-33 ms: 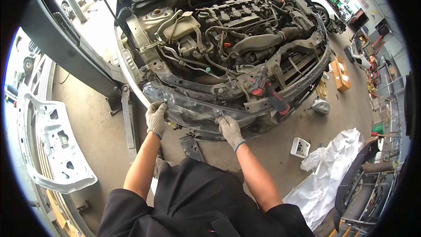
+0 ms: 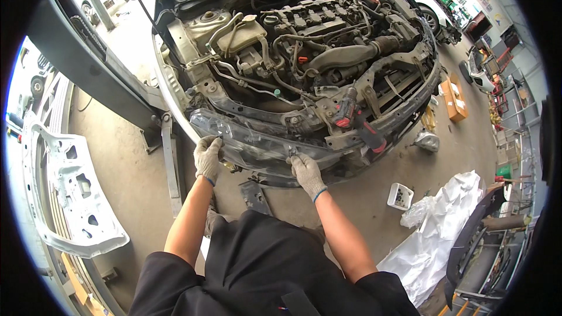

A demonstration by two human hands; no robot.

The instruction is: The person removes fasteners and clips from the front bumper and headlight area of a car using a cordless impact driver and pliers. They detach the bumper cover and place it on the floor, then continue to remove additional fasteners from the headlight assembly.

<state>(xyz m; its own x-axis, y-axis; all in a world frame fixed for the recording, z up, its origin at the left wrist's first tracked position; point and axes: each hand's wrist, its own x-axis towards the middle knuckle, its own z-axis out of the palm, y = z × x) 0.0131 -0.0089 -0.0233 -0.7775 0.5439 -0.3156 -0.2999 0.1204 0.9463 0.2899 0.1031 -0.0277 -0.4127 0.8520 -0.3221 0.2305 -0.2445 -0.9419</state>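
Note:
At the front corner of a car with its bonnet raised, both my hands wear pale knitted gloves. My left hand (image 2: 207, 157) is closed beside a headlight (image 2: 252, 138) with a clear, shiny cover; a small dark bit shows at its fingertips. Further right along the headlight's lower edge, my right hand (image 2: 306, 172) pinches at a small greyish piece too small to name. A red and black cordless drill (image 2: 346, 109) rests on the front frame of the engine bay, right of my right hand.
Beyond the headlight lies the exposed engine (image 2: 316, 20). A grey lift post (image 2: 93, 52) stands left, near a white car panel (image 2: 76, 193). To the right are a white tub (image 2: 400, 196), white sheeting (image 2: 439, 228), a loose headlight (image 2: 428, 141) and a cardboard box (image 2: 454, 99).

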